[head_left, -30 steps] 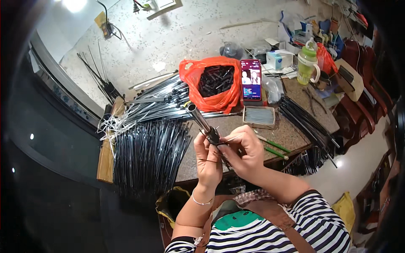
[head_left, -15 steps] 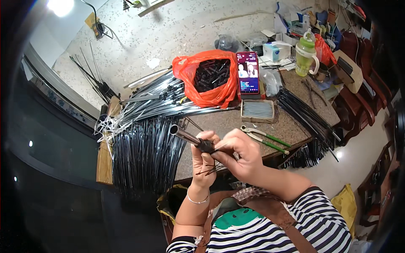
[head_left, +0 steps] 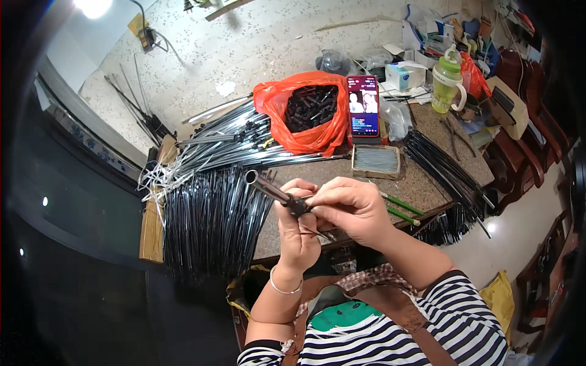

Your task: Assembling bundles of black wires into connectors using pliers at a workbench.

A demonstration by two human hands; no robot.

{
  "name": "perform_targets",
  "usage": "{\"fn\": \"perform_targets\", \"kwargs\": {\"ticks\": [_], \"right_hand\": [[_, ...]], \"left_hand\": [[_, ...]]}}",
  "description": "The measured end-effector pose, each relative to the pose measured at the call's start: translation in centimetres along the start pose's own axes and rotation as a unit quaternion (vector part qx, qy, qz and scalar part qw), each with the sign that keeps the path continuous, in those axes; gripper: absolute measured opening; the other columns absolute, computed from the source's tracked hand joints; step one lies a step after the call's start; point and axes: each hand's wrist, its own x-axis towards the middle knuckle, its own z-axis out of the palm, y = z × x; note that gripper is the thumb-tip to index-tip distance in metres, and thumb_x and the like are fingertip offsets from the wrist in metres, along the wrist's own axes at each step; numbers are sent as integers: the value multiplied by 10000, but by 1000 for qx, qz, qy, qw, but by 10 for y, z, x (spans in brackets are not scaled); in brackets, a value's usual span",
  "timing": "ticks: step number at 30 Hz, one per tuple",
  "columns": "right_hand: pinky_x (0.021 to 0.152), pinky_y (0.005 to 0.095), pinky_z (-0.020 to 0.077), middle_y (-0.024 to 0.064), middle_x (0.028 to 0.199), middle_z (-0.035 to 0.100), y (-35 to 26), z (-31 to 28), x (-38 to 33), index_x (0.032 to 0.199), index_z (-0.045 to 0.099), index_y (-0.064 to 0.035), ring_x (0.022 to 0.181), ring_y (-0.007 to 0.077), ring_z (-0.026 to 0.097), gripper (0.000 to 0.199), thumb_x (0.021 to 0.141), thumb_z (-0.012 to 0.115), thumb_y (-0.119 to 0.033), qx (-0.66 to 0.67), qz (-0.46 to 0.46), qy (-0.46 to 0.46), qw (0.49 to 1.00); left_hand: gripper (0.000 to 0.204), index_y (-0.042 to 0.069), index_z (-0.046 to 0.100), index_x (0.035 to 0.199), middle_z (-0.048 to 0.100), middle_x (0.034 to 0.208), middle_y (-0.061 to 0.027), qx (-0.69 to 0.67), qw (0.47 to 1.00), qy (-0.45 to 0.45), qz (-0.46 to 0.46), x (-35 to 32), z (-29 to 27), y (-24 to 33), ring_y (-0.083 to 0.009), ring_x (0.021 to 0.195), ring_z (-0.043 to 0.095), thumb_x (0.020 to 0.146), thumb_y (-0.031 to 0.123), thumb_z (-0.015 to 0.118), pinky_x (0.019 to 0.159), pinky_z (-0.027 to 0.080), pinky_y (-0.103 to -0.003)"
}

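Observation:
My left hand [head_left: 298, 241] is closed around the black collar [head_left: 297, 206] of a dark metal tube [head_left: 271, 188]. The tube's hollow end points up and to the left. Against the collar from the right, my right hand [head_left: 357, 210] pinches with thumb and forefinger; what lies between those fingertips is too small to make out. A few thin dark rods [head_left: 316, 234] stick out below the collar, between the two hands. Behind my right hand lie pliers with green handles [head_left: 400, 208], their jaws hidden by it.
Long black rods [head_left: 210, 222] lie bundled at the left, overhanging the table edge. Behind them are silvery rods [head_left: 229, 137]. A red plastic bag [head_left: 278, 125] holds black tubular pieces beside an upright phone [head_left: 364, 107]. A box of thin pins [head_left: 376, 160], more rods [head_left: 442, 160] and a bottle [head_left: 447, 85] stand rightward.
My right hand has shifted slightly up, its fingers still at the collar, and now covers the pliers' jaws. The tube stays in my left hand. The view has moved a little.

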Motion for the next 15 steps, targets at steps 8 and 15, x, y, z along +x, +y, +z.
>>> {"fn": "perform_targets", "kwargs": {"ticks": [8, 15], "right_hand": [[514, 171, 378, 32, 664, 485, -1, 8, -6, 722, 535, 19, 596, 62, 471, 74, 655, 550, 45, -75, 4, 20, 997], [464, 152, 328, 20, 649, 461, 9, 4, 1, 706, 530, 16, 539, 46, 430, 77, 651, 580, -5, -48, -4, -36, 998]], "left_hand": [[245, -20, 368, 877, 480, 659, -87, 111, 984, -137, -5, 8, -23, 10, -177, 529, 495, 754, 159, 482, 477, 387, -245], [202, -12, 396, 878, 493, 660, -80, 46, 992, -113, -37, 4, -28, -2, -159, 523, 486, 749, 124, 472, 481, 384, -240]]}}
